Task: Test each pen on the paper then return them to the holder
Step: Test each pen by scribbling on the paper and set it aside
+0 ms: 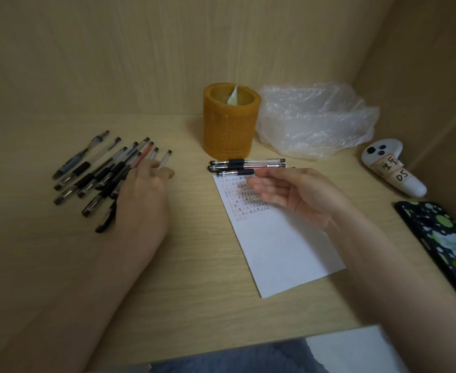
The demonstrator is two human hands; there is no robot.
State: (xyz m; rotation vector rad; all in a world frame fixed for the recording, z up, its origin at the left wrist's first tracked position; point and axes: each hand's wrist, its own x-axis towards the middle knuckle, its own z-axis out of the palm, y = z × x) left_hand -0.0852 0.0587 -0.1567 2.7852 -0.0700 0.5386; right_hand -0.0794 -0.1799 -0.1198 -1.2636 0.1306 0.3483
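Observation:
A pile of several pens [95,173] lies on the left of the wooden desk. My left hand [143,195] rests over the pile's right side, and its thumb and fingers pinch a clear pen [165,158]. An orange cylindrical holder [231,122] stands at the back centre with a scrap of paper inside. Three pens [245,165] lie side by side in front of it. Just below them is the white paper [275,243], whose top is covered with small test marks. My right hand [296,195] hovers over the marked part, fingers relaxed, holding nothing.
A crumpled clear plastic bag [315,119] sits right of the holder. A white controller [393,168] with a handwritten label lies at the far right, with a dark patterned phone [442,243] in front of it. Wooden walls close in the back and right.

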